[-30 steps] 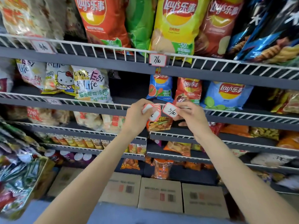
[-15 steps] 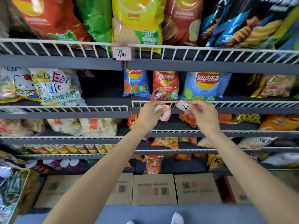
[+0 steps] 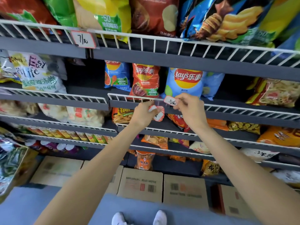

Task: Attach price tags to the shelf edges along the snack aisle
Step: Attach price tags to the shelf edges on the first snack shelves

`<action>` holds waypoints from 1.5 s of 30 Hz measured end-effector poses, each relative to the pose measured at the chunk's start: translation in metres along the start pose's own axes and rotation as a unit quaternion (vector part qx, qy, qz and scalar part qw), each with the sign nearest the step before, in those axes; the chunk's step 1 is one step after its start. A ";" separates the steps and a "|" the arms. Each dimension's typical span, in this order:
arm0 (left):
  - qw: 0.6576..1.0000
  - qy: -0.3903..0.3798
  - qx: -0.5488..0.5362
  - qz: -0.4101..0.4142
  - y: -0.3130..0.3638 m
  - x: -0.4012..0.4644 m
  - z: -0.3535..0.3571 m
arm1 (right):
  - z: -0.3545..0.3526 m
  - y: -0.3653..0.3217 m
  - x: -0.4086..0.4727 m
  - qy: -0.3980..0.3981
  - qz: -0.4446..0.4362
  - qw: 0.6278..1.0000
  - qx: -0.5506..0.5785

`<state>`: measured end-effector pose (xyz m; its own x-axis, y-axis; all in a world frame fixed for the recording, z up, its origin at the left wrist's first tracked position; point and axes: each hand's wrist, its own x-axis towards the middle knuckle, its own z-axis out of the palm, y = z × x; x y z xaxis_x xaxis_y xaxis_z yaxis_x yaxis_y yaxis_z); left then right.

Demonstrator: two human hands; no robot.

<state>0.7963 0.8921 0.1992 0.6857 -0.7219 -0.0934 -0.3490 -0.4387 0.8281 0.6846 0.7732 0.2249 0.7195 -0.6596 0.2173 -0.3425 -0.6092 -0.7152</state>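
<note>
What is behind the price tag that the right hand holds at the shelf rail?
Behind the price tag stand the white wire rail and a light blue Lay's bag; the tag and right hand cover its bottom.

Grey wire-fronted shelves (image 3: 178, 65) of snack bags, cardboard boxes (image 3: 141, 184) below, blue-grey floor (image 3: 40, 205).

Head camera looks forward-down, close to wire shelves (image 3: 162, 99)

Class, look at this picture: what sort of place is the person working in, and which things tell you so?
Most likely a shop's snack aisle: white wire-fronted grey shelves stocked with crisp bags such as a light blue Lay's bag, a handwritten red-bordered price tag on a shelf edge, and brown cardboard stock boxes below.
</note>
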 end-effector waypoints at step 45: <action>0.966 -0.116 0.221 0.066 -0.012 0.004 -0.026 | 0.039 0.014 -0.007 0.041 -0.201 0.903 -0.378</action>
<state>0.8194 0.9083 0.2032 0.4721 -0.8656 -0.1668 -0.6978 -0.4826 0.5294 0.6981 0.7862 0.1871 0.8409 -0.3294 0.4294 -0.4000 -0.9127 0.0831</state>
